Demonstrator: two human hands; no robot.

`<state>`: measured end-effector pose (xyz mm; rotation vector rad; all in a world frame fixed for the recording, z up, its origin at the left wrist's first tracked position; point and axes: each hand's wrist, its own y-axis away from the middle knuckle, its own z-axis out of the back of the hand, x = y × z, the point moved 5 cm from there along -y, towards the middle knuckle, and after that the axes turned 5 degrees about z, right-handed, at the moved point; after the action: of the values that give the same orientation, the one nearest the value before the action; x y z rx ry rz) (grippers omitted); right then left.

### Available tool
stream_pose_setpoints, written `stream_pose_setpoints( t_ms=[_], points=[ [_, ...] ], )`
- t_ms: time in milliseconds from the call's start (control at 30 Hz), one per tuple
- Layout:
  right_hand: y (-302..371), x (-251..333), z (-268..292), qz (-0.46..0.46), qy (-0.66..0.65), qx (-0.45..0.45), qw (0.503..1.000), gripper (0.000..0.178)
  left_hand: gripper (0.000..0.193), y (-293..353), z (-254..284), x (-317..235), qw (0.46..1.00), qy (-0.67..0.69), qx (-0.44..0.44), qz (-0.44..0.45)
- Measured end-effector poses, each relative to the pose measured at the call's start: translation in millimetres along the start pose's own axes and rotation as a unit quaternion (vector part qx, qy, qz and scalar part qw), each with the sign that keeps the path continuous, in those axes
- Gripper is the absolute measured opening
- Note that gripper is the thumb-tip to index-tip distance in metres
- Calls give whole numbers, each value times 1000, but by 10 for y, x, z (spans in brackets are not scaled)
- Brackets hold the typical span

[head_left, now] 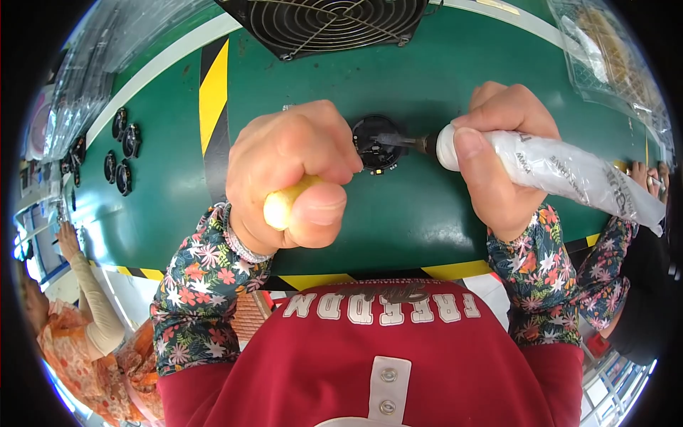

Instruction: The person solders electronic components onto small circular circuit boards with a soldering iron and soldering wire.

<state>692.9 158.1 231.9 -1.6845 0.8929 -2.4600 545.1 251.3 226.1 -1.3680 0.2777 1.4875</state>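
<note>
In the middle of the green bench lies a small round black device with an open face and tiny parts on it. My right hand grips a soldering iron, its thick white handle wrapped in printed clear plastic. From the right, its metal tip reaches over the device; whether it touches cannot be told. My left hand is closed at the device's left side, the thumb folded over a yellow rod-like thing with a brightly lit end. Whatever the far fingertips of that hand do is hidden behind its knuckles.
A black fan with a wire guard stands beyond the device. Several round black parts lie at left, past a yellow-and-black tape stripe. Clear plastic trays sit far right. Co-workers are on both sides, one hand at left.
</note>
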Motion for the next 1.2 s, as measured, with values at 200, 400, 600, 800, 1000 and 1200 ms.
stream_pose_setpoints(
  t_ms=[200, 400, 600, 800, 1000, 1200],
  points=[
    [2, 10, -11, -7, 2, -4, 1000, 12, 26, -6, 26, 32, 994, 38, -44, -88],
    [21, 13, -14, -8, -6, 2, 1000, 11, 25, 12, 22, 26, 994, 42, -40, -89],
    [23, -33, 32, -13, 2, 11, 1000, 10, 22, -16, 9, 19, 992, 55, -58, -101],
    [-55, -30, 23, 58, 29, -2, 998, 18, 37, -67, 41, 13, 994, -11, -26, -105],
    [76, -46, 91, 32, 28, -26, 999, 17, 32, -95, -35, -9, 986, -65, -98, -121],
    [144, -148, 109, 17, 17, 17, 1000, 14, 32, -71, -98, 5, 980, -71, -156, -103]
  ],
)
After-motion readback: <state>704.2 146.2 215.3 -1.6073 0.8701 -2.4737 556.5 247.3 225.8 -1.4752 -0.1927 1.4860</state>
